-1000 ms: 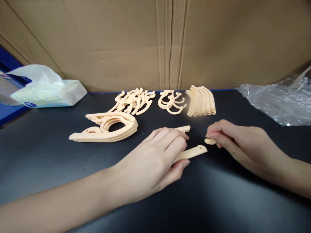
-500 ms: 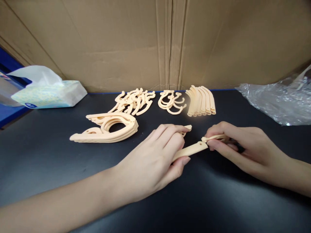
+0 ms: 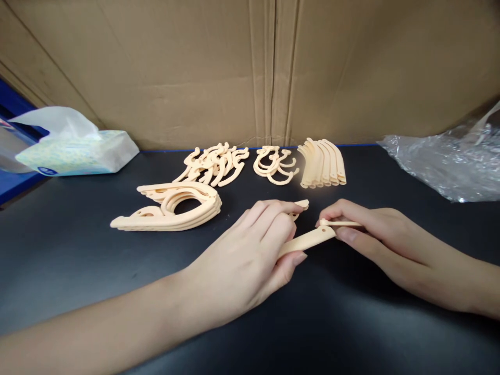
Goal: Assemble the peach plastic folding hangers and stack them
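Observation:
My left hand [image 3: 250,255] is closed around a cream plastic hanger arm [image 3: 307,242], a flat piece with a small hole near its right end. Another cream end [image 3: 301,205] pokes out beyond my left fingers; whether it belongs to the same piece is hidden. Between thumb and fingers, my right hand [image 3: 385,242] pinches a thin cream hook [image 3: 341,223]. The hook's knobbed tip meets the hanger arm's right end at the hole; how deep it sits I cannot tell. Most of the hook's curve is hidden by my right hand.
Stacked folded hangers [image 3: 183,208] lie at left. Behind are a heap of curved arm pieces [image 3: 216,162], several loose hooks [image 3: 275,165] and a row of flat arms [image 3: 324,162]. A tissue pack [image 3: 82,151] and clear plastic bag [image 3: 441,161] flank them; cardboard [image 3: 195,67] stands behind.
My right hand has shifted slightly left, bringing the hook's tip over the hanger arm's end. My left hand has stayed almost still with its piece.

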